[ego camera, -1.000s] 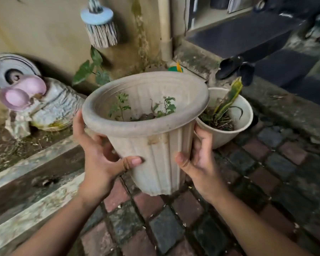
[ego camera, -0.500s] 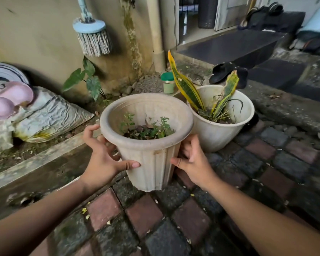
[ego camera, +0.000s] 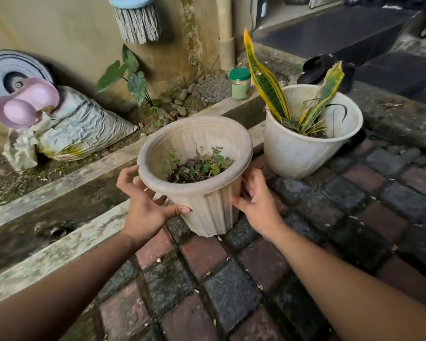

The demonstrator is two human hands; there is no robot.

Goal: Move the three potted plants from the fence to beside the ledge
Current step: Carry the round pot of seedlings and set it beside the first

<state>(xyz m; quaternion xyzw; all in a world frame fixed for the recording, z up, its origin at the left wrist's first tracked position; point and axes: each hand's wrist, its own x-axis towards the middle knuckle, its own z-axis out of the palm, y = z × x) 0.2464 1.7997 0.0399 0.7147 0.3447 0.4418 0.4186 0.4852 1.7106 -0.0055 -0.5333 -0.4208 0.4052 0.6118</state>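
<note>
A beige ribbed pot [ego camera: 209,210] with small green seedlings stands upright on the brick paving, close to a concrete ledge [ego camera: 67,247]. My left hand [ego camera: 143,205] cups its left side, thumb pressed on the front wall. On the opposite side, my right hand [ego camera: 258,205] holds it with thumb and fingers against the wall. A white pot [ego camera: 295,153] with a yellow-edged snake plant [ego camera: 266,84] stands just behind and to the right, beside the same ledge. No third pot is in view.
A drain channel [ego camera: 47,217] runs along the ledge on the left. Beyond it lie a crumpled sack [ego camera: 84,129], pink bowls [ego camera: 27,104] and a green-lidded jar [ego camera: 240,83]. A brush [ego camera: 137,20] hangs on the wall. Black sandals [ego camera: 317,67] sit on the step behind the white pot.
The beige pot has come down from chest height and away from me to the paving, left of the white pot. Both hands stayed on its sides.
</note>
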